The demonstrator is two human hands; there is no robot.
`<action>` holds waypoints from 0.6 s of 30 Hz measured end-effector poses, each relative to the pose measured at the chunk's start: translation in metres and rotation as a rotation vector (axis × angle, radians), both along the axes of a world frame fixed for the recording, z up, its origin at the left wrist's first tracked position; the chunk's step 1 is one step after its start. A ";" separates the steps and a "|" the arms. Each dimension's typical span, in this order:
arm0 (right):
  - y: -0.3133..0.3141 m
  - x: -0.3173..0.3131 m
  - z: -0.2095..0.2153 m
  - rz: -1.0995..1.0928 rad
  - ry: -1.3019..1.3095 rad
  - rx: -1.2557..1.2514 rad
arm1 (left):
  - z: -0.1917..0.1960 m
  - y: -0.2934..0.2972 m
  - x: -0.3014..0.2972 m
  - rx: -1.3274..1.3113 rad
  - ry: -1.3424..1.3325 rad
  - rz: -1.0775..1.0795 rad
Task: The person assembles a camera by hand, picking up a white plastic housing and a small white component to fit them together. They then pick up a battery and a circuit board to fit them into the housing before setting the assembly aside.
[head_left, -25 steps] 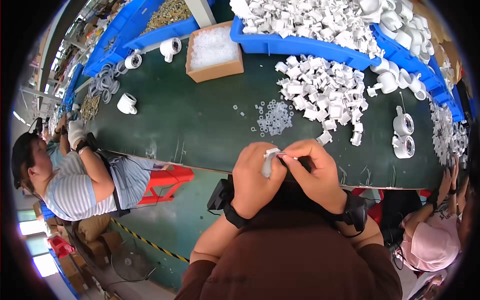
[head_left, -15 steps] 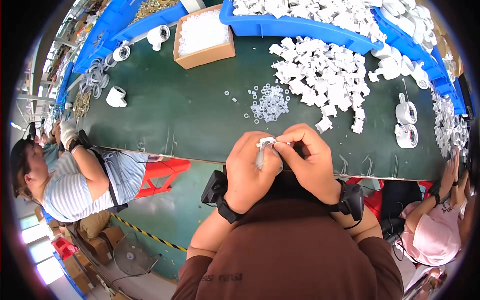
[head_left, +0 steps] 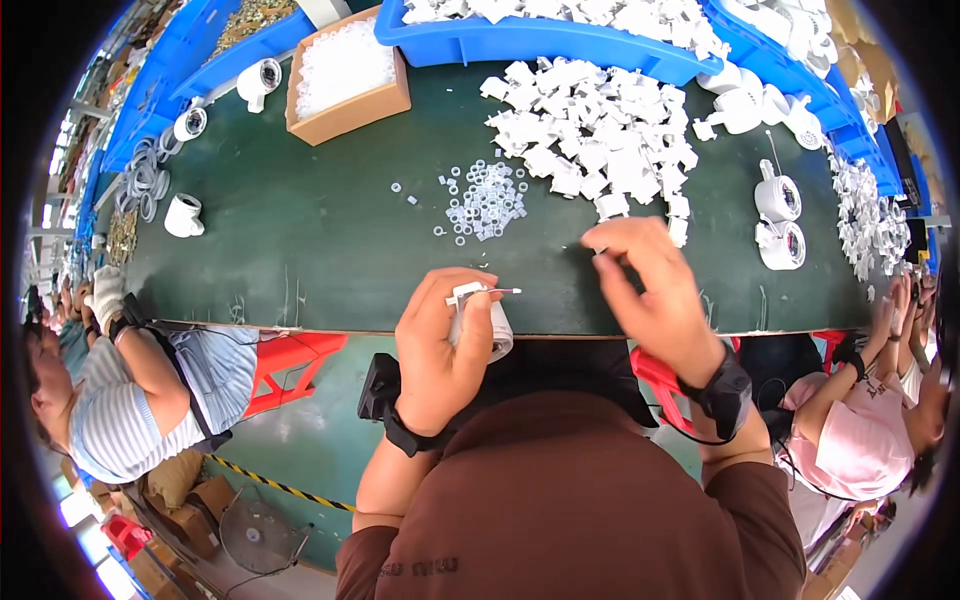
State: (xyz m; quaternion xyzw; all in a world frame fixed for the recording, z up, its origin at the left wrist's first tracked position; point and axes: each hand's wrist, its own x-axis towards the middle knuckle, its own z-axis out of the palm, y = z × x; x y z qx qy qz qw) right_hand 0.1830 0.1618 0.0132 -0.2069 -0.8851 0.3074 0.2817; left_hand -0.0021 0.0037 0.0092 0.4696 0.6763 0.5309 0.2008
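Note:
My left hand (head_left: 446, 335) is closed round a white cylindrical housing (head_left: 497, 335), held just above the table's near edge. A white bracket-like piece (head_left: 466, 292) sits at its top, and a thin wire with a small white connector (head_left: 516, 291) sticks out to the right. My right hand (head_left: 650, 280), slightly blurred, is at the near edge of a heap of white plastic parts (head_left: 600, 130). Its thumb and index fingertips close on a small white plastic part (head_left: 598, 251), mostly hidden by the fingers.
Small clear rings (head_left: 485, 200) lie heaped on the green table (head_left: 330, 220). Behind stand a cardboard box (head_left: 350, 115) of translucent pieces and a blue bin (head_left: 540, 42). Two round white housings (head_left: 778, 198) lie at right, grey rings (head_left: 145, 178) at left. People sit on both sides.
My right hand has left the housing and moved right and away to the white parts. The left hand keeps the housing, whose wire now shows. The whole view has shifted slightly.

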 end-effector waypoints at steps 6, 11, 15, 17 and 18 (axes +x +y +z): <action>0.011 0.000 0.003 0.053 -0.214 0.225 | -0.001 -0.002 0.001 -0.006 -0.025 -0.018; -0.010 -0.011 0.005 0.073 0.167 -0.781 | 0.001 -0.005 0.008 -0.100 -0.455 -0.128; -0.030 -0.024 -0.001 0.198 0.238 -0.672 | -0.001 -0.006 0.013 -0.092 -0.694 -0.149; -0.032 -0.023 -0.006 0.181 0.213 -0.640 | 0.000 -0.007 0.010 -0.110 -0.724 -0.136; -0.032 -0.022 -0.008 0.157 0.188 -0.603 | 0.001 -0.007 0.011 -0.110 -0.724 -0.132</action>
